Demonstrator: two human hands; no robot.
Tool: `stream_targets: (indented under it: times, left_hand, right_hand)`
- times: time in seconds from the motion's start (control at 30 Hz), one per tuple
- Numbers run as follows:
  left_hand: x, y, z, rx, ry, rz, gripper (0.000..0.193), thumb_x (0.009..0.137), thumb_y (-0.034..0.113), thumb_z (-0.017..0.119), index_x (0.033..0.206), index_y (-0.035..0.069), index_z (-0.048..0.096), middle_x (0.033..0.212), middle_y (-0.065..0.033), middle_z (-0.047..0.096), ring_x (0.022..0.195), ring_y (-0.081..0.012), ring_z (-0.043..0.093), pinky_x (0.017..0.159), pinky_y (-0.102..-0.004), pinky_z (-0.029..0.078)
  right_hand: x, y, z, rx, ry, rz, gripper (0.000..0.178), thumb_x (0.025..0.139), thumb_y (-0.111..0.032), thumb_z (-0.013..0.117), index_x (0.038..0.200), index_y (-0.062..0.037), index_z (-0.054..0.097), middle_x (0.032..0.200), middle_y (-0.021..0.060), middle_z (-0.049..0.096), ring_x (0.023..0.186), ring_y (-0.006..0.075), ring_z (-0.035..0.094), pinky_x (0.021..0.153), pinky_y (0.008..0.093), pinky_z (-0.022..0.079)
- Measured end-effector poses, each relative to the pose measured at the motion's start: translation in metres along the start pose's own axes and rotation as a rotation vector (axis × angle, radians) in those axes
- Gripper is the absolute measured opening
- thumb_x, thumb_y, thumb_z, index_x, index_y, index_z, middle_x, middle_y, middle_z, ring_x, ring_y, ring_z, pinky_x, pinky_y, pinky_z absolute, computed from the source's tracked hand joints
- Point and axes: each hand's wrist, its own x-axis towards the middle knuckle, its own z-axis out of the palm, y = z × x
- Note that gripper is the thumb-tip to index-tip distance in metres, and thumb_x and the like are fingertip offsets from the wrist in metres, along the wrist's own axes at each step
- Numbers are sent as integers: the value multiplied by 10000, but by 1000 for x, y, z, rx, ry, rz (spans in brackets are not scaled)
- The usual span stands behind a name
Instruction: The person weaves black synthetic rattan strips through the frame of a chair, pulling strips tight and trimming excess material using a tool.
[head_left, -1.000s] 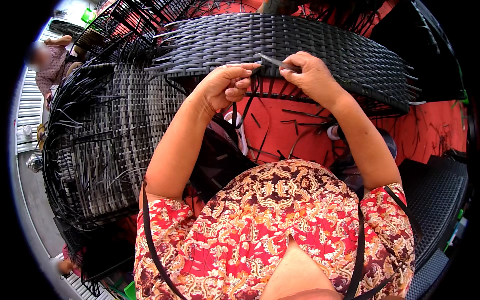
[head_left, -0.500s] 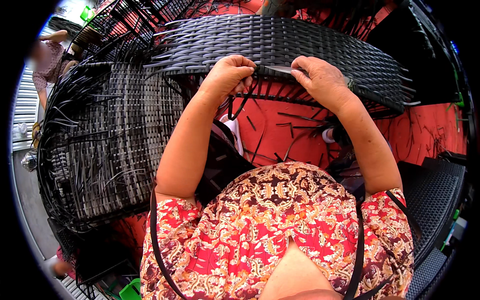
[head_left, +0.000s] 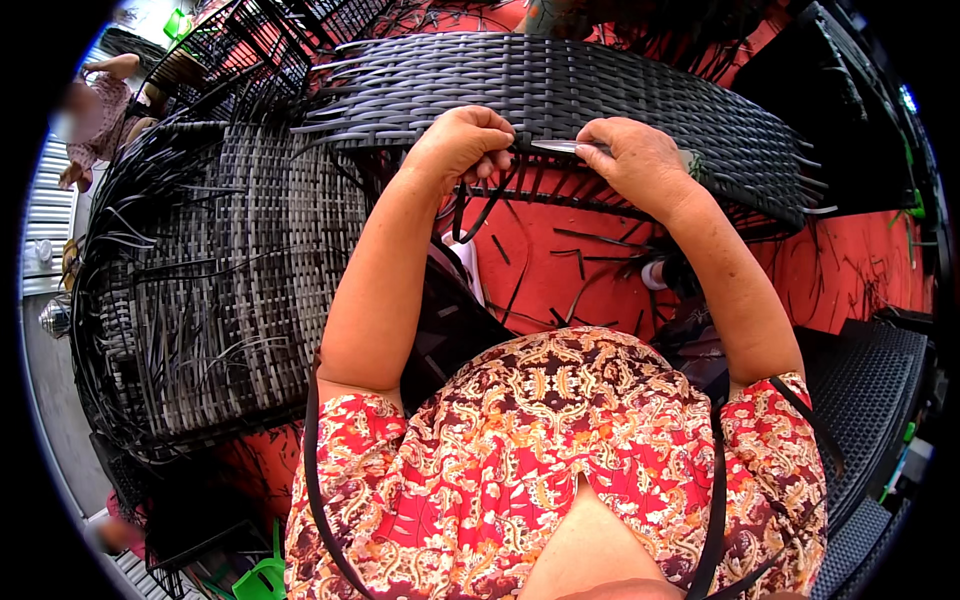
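Note:
A dark grey woven wicker piece (head_left: 480, 85) lies across in front of me, loose strand ends sticking out at both ends. At its near edge my left hand (head_left: 458, 145) is closed, thumb and forefinger pinching a black plastic strip (head_left: 487, 212) that loops down below the fingers. My right hand (head_left: 642, 162), to the right along the same edge, grips a narrow pointed metal blade (head_left: 556, 146). The blade's tip points left, toward the left fingers, lying close against the edge. Its handle is mostly hidden in my palm.
A large grey woven panel (head_left: 245, 250) with loose strands stands at the left. Strip scraps (head_left: 600, 258) litter the red floor (head_left: 540, 285). Dark woven pieces (head_left: 865, 390) sit at the right, a green plastic object (head_left: 262, 580) at lower left. Another person (head_left: 100, 120) is at far left.
The blade and right hand have shifted slightly left and down along the edge, tip now flatter. The left hand keeps its pinch. The other person's arm at far left has moved.

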Motion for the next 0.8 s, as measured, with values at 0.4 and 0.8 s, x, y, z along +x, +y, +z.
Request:
stream_targets:
  times: [0.4, 0.8]
  left_hand:
    - [14, 26, -6, 559, -103, 60, 115, 757, 61, 627, 841, -8, 665, 539, -39, 577, 381, -56, 406, 360, -210, 287]
    - [27, 16, -10, 510, -177, 42, 102, 767, 75, 615, 821, -6, 648, 561, -18, 539, 428, -65, 415, 381, -206, 283]
  right_hand:
    - [-10, 6, 10, 37, 127, -145, 174, 818, -266, 608, 864, -104, 648, 824, 56, 641, 818, 249, 615, 712, 366, 486]
    - [-12, -10, 11, -111, 159, -193, 165, 853, -260, 581, 870, -100, 619, 832, 48, 615, 822, 243, 605, 721, 358, 490]
